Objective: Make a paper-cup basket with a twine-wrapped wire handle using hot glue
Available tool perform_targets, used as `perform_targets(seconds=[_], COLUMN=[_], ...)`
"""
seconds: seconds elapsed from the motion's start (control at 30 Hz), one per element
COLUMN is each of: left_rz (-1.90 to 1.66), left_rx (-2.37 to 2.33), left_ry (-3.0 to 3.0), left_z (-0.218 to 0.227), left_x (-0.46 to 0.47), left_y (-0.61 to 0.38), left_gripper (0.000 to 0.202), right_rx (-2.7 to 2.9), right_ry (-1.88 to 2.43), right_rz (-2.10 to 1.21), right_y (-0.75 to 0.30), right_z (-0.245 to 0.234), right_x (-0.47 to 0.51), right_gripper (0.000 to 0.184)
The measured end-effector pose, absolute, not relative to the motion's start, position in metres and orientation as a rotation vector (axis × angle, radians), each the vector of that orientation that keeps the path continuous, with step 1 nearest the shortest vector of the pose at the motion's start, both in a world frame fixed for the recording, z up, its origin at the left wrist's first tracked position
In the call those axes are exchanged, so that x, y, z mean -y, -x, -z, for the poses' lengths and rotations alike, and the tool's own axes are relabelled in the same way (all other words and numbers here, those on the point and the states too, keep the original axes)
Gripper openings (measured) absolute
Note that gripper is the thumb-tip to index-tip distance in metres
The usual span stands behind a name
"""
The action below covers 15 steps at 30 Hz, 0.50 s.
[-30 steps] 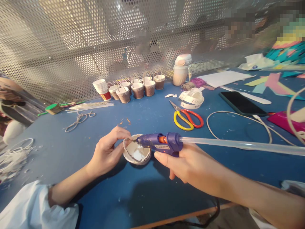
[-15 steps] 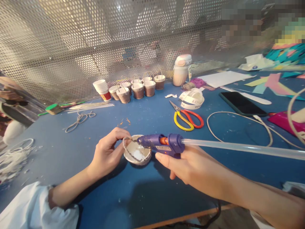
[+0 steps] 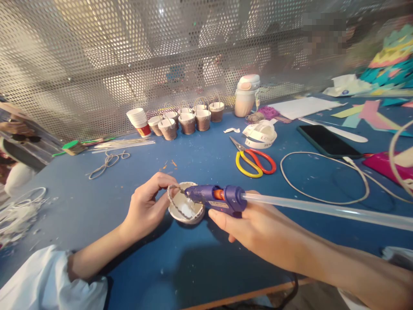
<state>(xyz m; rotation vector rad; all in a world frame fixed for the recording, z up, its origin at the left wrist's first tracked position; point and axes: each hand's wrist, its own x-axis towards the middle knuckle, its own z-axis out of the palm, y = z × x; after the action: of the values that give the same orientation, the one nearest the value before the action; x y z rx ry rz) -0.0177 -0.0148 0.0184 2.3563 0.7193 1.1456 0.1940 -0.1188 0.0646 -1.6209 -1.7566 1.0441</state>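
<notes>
My left hand (image 3: pixel 150 202) pinches a thin braided cord (image 3: pixel 172 197) at the left side of a small paper cup (image 3: pixel 186 217). The cord loops over the cup's rim and runs down across its white inside. My right hand (image 3: pixel 247 224) is wrapped round a purple hot glue gun (image 3: pixel 213 198), its nozzle over the cup's rim close to my left fingertips. A long clear glue stick (image 3: pixel 306 204) sticks out of the gun's back to the right. The nozzle hides part of the rim, so I cannot tell whether it touches the cord.
Yellow-and-red scissors (image 3: pixel 254 161) lie beyond the gun, near a printed ribbon roll (image 3: pixel 260 133). Several small handled cups (image 3: pixel 187 122) and a stack of paper cups (image 3: pixel 138 120) stand by the perforated metal screen (image 3: pixel 135 51). A phone (image 3: pixel 327 140) with a white cable lies at right.
The glue gun and my right hand have shifted slightly left, and the glue stick's far end has dipped. My left hand keeps its pinch on the cord beside the cup.
</notes>
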Motion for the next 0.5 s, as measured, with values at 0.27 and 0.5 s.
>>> perform_targets(seconds=[0.27,0.5], left_rz=[-1.156,-1.175], left_rx=[-0.681,-0.621], left_ry=[-2.298,-2.270], left_z=[-0.015,-0.008], left_x=[0.014,0.013], left_y=[0.018,0.022], left_gripper=[0.005,0.010], right_rx=[1.719,1.808], right_ry=[1.697,1.692], right_rz=[-0.970,-0.897], right_y=[-0.191,-0.192], right_z=[-0.061,-0.060], right_x=[0.121,0.122], right_gripper=[0.024,0.023])
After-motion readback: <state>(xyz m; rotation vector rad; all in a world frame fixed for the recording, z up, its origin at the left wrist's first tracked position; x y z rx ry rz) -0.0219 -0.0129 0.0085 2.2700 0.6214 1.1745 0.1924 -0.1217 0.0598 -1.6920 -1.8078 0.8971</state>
